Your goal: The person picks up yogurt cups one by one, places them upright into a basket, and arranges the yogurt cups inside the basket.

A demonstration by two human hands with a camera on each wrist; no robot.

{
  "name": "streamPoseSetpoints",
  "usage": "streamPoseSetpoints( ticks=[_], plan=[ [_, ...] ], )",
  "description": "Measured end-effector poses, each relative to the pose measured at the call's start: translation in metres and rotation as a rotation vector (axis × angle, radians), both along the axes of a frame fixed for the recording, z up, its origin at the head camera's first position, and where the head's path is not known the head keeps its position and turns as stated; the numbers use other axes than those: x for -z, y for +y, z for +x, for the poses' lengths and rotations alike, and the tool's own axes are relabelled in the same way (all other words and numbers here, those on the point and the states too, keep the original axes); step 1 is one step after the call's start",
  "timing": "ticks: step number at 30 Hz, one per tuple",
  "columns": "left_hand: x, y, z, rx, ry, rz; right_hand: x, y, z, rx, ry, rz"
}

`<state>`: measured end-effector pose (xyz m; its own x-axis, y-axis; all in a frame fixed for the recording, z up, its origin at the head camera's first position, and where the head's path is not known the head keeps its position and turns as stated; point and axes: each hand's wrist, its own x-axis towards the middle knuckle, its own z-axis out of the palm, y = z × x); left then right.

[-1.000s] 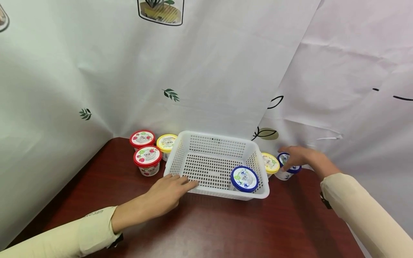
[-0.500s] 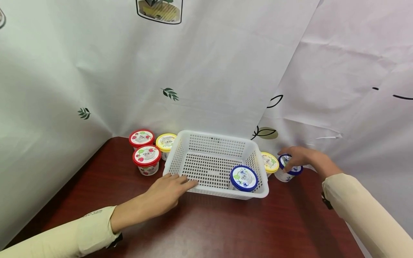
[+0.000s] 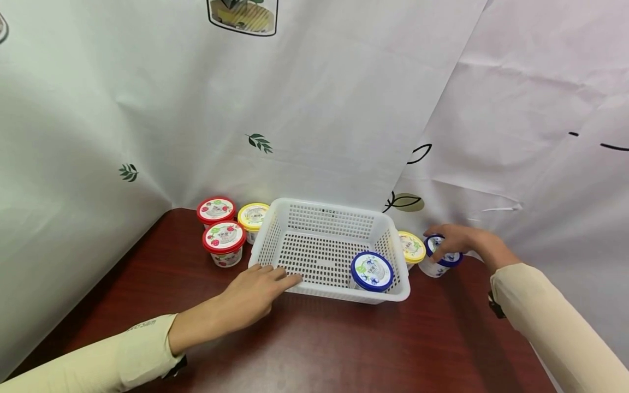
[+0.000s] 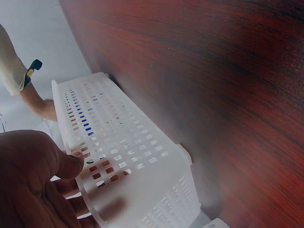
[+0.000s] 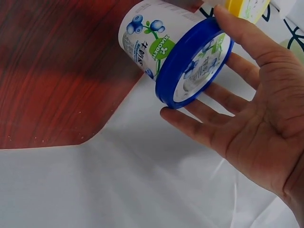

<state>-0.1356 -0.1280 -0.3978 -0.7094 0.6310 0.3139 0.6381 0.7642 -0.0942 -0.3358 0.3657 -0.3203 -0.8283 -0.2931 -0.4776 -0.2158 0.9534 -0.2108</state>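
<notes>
At the right, my right hand (image 3: 454, 240) grips a white tub (image 3: 432, 266) with a blue lid and blueberry print by its lid. Thumb and fingers spread round the lid's rim (image 5: 164, 90) in the right wrist view. My left hand (image 3: 248, 297) holds the near left rim of a white perforated plastic basket (image 3: 334, 296). In the left wrist view, the thumb (image 4: 71, 164) lies outside the basket wall (image 4: 128, 166) and the fingers reach behind the rim. Another blue-lidded tub (image 3: 372, 272) sits inside the basket's near right corner.
Two red-lidded tubs (image 3: 224, 243) and a yellow-lidded tub (image 3: 253, 217) stand left of the basket. Between basket and right hand is another yellow-lidded tub (image 3: 411, 248). A white printed sheet (image 3: 324, 109) hangs behind the dark red wooden table (image 3: 344, 344).
The blue-lidded tub at my right hand has shifted slightly right and nearer, with the hand on it. My left hand and the basket hold still.
</notes>
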Motion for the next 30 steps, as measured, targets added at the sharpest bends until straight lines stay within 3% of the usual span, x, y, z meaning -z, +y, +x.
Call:
streamPoseSetpoints(
  ticks=[5, 19, 23, 30],
  plan=[
    [0.001, 0.001, 0.000, 0.004, 0.010, 0.003, -0.002, 0.001, 0.001, 0.004, -0.020, -0.016],
    [-0.001, 0.001, 0.000, -0.016, -0.012, 0.000, -0.014, 0.002, 0.005, -0.108, 0.003, 0.003],
    [-0.001, 0.002, 0.000, -0.018, -0.023, -0.003, -0.020, 0.000, 0.008, -0.104, -0.046, -0.010],
    [0.000, 0.001, 0.001, -0.016, -0.019, -0.002, -0.032, -0.007, 0.014, -0.002, -0.190, -0.017]
  ],
)
